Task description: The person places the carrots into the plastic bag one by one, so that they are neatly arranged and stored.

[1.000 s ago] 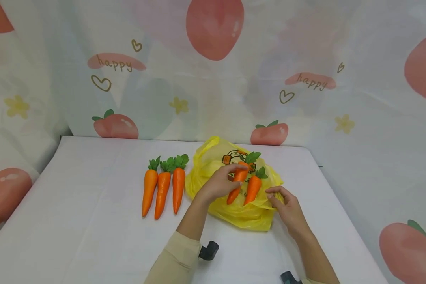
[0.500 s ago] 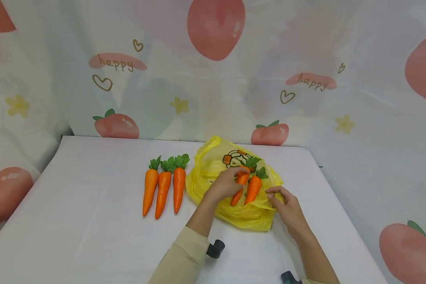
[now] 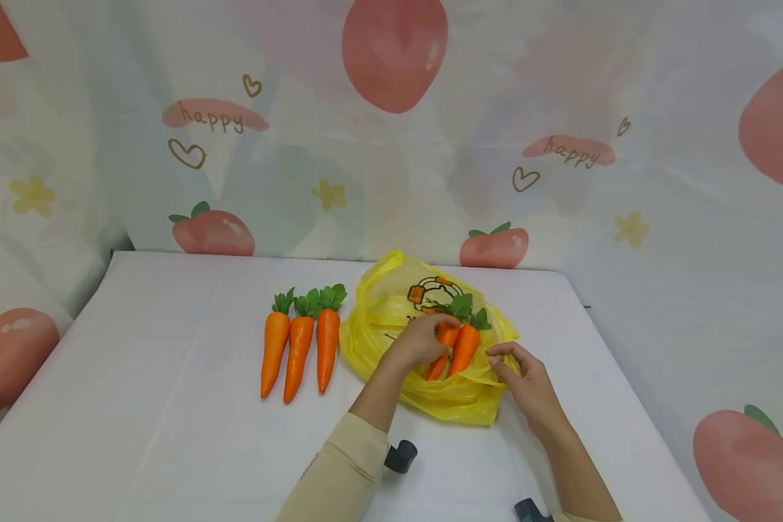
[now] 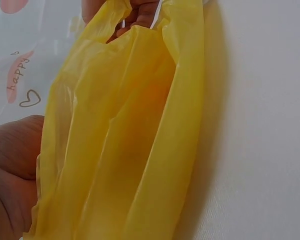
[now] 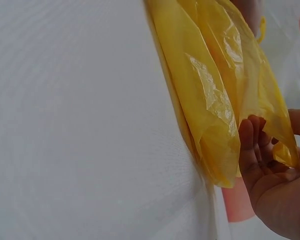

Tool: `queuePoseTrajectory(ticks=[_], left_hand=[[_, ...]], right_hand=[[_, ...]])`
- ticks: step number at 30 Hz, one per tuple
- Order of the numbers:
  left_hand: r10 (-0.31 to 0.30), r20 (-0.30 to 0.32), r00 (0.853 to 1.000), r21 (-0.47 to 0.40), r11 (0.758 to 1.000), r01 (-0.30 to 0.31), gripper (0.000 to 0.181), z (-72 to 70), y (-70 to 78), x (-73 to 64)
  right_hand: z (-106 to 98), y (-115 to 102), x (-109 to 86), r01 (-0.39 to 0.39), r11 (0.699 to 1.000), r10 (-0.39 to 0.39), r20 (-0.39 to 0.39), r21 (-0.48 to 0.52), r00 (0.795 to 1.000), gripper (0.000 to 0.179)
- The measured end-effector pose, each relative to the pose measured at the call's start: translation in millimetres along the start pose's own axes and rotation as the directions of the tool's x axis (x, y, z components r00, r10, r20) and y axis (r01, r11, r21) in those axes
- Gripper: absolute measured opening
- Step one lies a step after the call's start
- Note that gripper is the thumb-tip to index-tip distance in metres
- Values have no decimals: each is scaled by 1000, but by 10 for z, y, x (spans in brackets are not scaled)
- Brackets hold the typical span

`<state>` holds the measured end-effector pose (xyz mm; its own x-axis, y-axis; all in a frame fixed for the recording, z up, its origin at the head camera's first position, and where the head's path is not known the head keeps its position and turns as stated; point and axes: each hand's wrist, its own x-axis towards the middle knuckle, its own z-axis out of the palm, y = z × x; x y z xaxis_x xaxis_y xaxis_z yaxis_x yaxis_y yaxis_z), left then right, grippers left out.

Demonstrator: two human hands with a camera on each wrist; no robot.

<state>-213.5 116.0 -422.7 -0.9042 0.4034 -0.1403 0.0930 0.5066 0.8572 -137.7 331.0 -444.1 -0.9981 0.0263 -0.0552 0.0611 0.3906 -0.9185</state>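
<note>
A yellow plastic bag (image 3: 372,326) lies on its side on the table. Inside its mouth my left hand (image 3: 419,342) grips an orange carrot (image 3: 438,365) with a green leafy top. A second carrot (image 3: 465,348) lies right beside it to the right. With curled fingers, my right hand (image 3: 527,378) holds the bag's edge on the right side. In the right wrist view the yellow plastic passes between that hand's (image 5: 275,190) fingers and thumb. The bag (image 4: 120,130) fills most of the left wrist view and hides the carrots there.
Left of the bag, three carrots (image 3: 298,348) lie side by side, leaves toward the back. A white cloth covers the table (image 3: 170,406). Behind it hangs a curtain (image 3: 391,181) printed with fruit and hearts.
My left hand has moved a little right and lowered its carrot against the other one in the bag. My right hand stays at the bag's edge.
</note>
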Motion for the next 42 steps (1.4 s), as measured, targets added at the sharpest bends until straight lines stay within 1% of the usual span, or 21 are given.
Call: queuePoseTrajectory(ticks=[3, 8, 13, 16, 19, 21, 26, 30, 34, 39, 42], left_hand=[[-12, -8, 1000, 2, 1000, 12, 49, 6, 4, 5], [-1, -19, 1000, -9, 1000, 1, 54, 11, 14, 6], [-17, -16, 1000, -9, 1000, 17, 49, 51, 22, 8], [-16, -14, 1000, 5, 1000, 16, 50, 81, 21, 21], [6, -18, 1000, 33, 999, -5, 55, 101, 15, 35], [9, -14, 1000, 58, 998, -8, 58, 103, 16, 30], [1, 10, 1000, 85, 996, -2, 61, 102, 24, 23], [-25, 33, 999, 75, 997, 23, 65, 100, 30, 25], [-44, 42, 998, 74, 996, 41, 69, 89, 36, 21], [-36, 37, 999, 91, 995, 32, 66, 54, 46, -6], [-13, 32, 999, 79, 997, 10, 63, 22, 41, -17]], right_hand=[[1, 6, 1, 5, 1000, -5, 4, 0, 1000, 28], [3, 1, -1, 2, 1000, -2, 1, 2, 1000, 27], [1, 10, -4, 0, 1000, 0, 2, -4, 1000, 28], [2, 18, 1, 6, 1000, -6, 5, -4, 1000, 28], [4, 16, 5, 10, 1000, -10, 4, 3, 1000, 28], [4, 9, 6, 10, 1000, -10, 2, 10, 1000, 28], [0, 8, 5, 15, 1000, -15, 0, 6, 1000, 27], [-1, 7, 0, 15, 1000, -15, 0, -3, 1000, 27], [1, 2, -5, 5, 1000, -5, 0, -7, 1000, 28], [1, 8, -4, 6, 1000, -6, 1, -14, 1000, 28], [2, -2, -4, 3, 1000, -3, 0, -16, 1000, 27]])
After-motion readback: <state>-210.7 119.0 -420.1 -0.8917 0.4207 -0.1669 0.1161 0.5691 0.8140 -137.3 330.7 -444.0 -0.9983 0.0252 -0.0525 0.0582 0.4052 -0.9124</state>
